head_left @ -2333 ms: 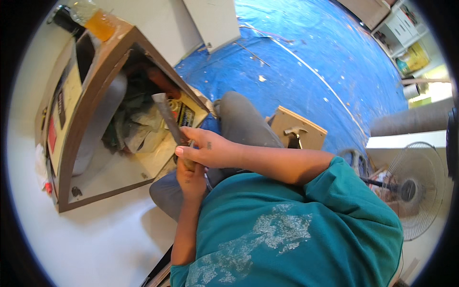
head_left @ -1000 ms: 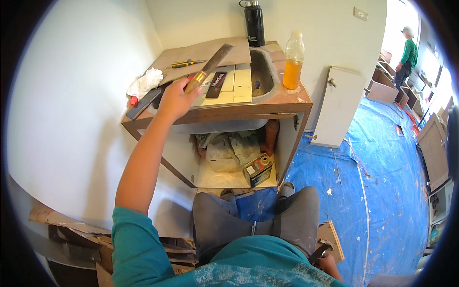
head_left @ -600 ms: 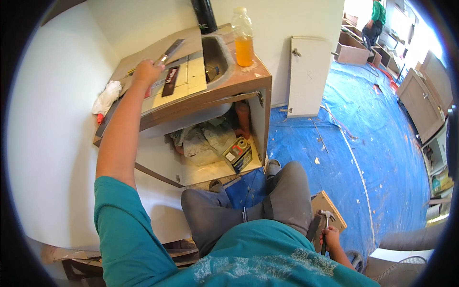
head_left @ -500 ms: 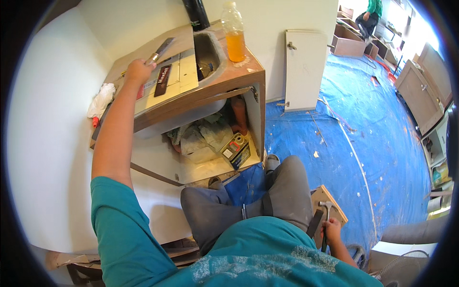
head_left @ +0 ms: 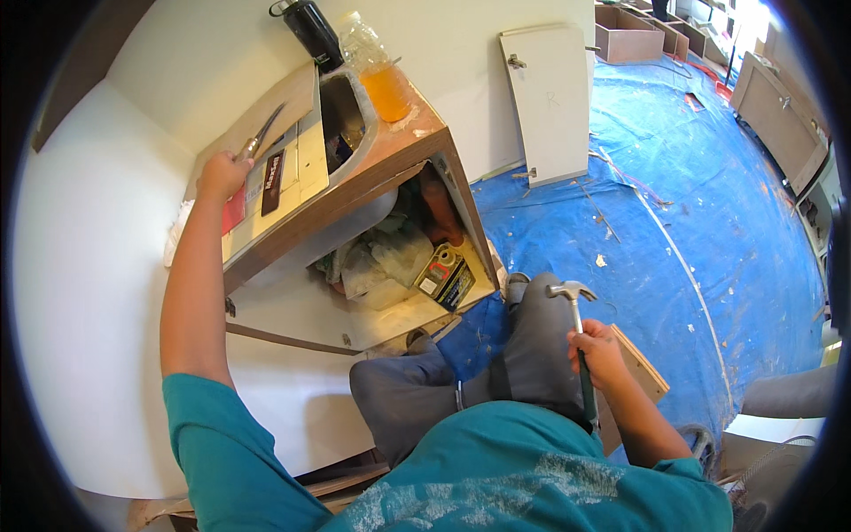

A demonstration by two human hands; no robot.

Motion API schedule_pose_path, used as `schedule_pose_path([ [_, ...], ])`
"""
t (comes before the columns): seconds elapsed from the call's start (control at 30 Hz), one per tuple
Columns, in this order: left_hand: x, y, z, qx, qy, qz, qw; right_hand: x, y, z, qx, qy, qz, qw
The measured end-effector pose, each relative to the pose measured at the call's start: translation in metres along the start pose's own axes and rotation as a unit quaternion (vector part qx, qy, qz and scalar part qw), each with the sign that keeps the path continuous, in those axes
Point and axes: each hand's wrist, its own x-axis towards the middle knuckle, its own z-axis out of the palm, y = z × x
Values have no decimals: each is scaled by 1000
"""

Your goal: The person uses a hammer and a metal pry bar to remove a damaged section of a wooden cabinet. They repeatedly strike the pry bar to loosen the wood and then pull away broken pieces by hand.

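Note:
My left hand [head_left: 223, 176] is closed round the handle of a flat-bladed scraper [head_left: 264, 133]. It is over the sink cabinet's top, with the blade pointing away from me. Beneath and beside it lie a yellowish panel [head_left: 306, 175] and a dark label-like strip [head_left: 273, 183]. My right hand [head_left: 599, 353] grips a claw hammer [head_left: 574, 306] by its dark green handle, over my right thigh, head upward. A bottle of orange liquid [head_left: 383, 84] stands beside the sink [head_left: 365, 111], and a black flask [head_left: 310, 34] behind it.
The open cabinet below the sink [head_left: 355, 208] contains plastic bags [head_left: 386, 266] and a yellow-black box [head_left: 446, 279]. A white door panel [head_left: 550, 106] leans on the wall. Blue sheeting [head_left: 656, 257] with scattered debris covers the floor. Wooden boxes [head_left: 629, 37] stand at the far right.
My right hand has raised the hammer from beside my leg to above my thigh. My left hand, still holding the scraper, appears lower and further left, and the whole view has shifted.

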Motion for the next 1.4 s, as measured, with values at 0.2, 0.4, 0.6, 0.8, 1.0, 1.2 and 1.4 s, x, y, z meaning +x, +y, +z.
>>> schedule_pose_path([
  [0.2, -69, 141, -42, -116, 281, 298, 905, 25, 25, 22, 47, -141, 64, 987],
  [0.4, -145, 270, -35, -180, 216, 366, 887, 35, 33, 29, 11, -174, 86, 981],
  [0.6, -137, 286, 5, -193, 188, 320, 909, 33, 35, 19, 31, -169, 90, 981],
  [0.8, -135, 290, 16, -219, 197, 307, 905, 40, 41, 13, 67, -164, 110, 978],
  [1.0, -134, 292, 17, -220, 201, 312, 902, 39, 33, 12, 53, -168, 116, 977],
  [1.2, -130, 284, 17, -244, 178, 303, 904, 37, 23, 14, 47, -151, 113, 981],
  [1.4, -129, 292, 10, -274, 149, 255, 915, 36, 26, 14, 46, -155, 109, 981],
])
